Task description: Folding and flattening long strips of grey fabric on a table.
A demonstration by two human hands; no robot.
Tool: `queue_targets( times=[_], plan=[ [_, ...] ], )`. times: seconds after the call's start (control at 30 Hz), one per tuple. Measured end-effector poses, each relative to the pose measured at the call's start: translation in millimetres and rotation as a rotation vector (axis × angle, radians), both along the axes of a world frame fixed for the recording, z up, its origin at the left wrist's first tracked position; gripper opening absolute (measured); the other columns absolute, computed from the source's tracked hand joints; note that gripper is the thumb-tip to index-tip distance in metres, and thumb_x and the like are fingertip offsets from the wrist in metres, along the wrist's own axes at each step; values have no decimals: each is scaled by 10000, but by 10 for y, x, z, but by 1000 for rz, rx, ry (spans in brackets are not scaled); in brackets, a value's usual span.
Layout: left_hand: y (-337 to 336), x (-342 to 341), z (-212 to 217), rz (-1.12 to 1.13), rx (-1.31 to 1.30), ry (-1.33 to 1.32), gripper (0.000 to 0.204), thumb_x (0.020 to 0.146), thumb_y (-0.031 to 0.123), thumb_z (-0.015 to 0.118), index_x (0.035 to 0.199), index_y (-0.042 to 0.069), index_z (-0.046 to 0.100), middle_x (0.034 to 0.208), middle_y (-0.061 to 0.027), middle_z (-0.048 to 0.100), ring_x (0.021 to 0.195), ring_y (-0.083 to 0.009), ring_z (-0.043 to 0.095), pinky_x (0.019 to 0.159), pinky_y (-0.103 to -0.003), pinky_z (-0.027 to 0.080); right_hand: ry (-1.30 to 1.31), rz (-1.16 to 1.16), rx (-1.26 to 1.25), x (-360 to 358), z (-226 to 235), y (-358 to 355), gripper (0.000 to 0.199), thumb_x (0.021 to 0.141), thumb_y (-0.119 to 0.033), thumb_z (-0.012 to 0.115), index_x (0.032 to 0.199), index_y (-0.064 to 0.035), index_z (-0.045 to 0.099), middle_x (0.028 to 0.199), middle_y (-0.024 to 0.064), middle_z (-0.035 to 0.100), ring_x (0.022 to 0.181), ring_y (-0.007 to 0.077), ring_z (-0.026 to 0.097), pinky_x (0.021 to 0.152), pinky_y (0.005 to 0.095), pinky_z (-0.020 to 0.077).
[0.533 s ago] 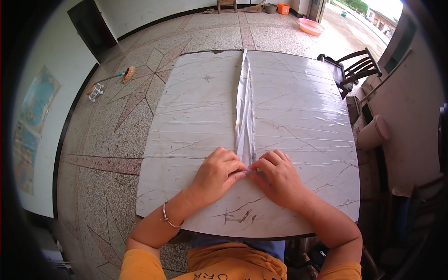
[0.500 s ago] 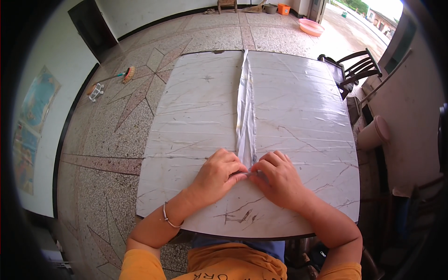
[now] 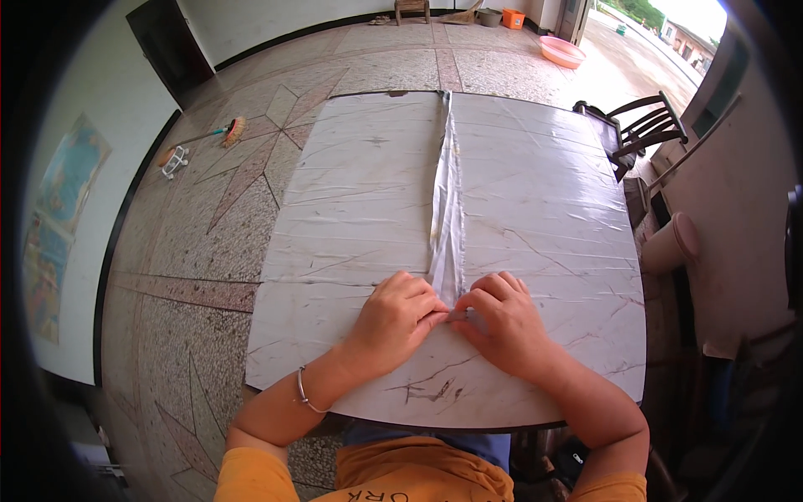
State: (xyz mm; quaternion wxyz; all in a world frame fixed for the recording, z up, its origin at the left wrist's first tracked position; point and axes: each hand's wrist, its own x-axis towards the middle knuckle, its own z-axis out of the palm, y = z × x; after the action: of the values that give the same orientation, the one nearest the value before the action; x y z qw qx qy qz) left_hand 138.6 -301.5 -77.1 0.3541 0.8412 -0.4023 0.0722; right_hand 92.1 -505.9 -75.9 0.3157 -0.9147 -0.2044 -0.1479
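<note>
Pinching near end of pale strip (image 3: 446, 219) along worktop (image 3: 351, 192) centre, left hand (image 3: 393, 322) and right hand (image 3: 502, 322) curled, fingertips meeting on strip, coloured poster (image 3: 63, 222) on left wall, pink basin (image 3: 561, 51) far floor

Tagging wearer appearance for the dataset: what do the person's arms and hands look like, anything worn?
Both forearms are bare. Left hand has a thin silver-coloured bangle at the wrist; right hand shows no jewellery, gloves or watch. Short orange sleeves show at the lower edge, part of an orange top with dark lettering.
</note>
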Motion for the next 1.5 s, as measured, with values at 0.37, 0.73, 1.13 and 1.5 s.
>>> queue_targets(
  times=[0.37,0.73,1.13,1.5],
  plan=[
    [34,-35,57,-47,61,72,161,785,89,769,933,63,710,938,-77,643,897,-275,580,814,-379,492,53,51,-115,-27,17,-22,175,791,-175,757,925,-108,668,945,32,602,941,247,544,818,367,410],
    [38,-32,145,-7,20,53,153,767,102,773,881,71,676,913,-61,627,918,-266,585,818,-391,489,52,79,-64,31,6,-47,140,799,-158,753,893,-106,663,936,30,614,924,248,537,816,371,405],
    [-17,-42,101,12,35,-29,181,736,68,791,879,60,679,893,-65,639,884,-278,581,801,-392,490,77,50,-17,51,-15,-79,211,762,-127,783,945,-93,682,967,72,612,965,277,562,885,384,442],
    [27,-5,30,-75,20,166,177,781,73,773,939,63,693,919,-72,655,908,-281,591,814,-384,496,45,90,-29,-11,46,-36,121,817,-137,735,905,-97,662,926,41,605,932,259,540,829,372,407]
  ],
)
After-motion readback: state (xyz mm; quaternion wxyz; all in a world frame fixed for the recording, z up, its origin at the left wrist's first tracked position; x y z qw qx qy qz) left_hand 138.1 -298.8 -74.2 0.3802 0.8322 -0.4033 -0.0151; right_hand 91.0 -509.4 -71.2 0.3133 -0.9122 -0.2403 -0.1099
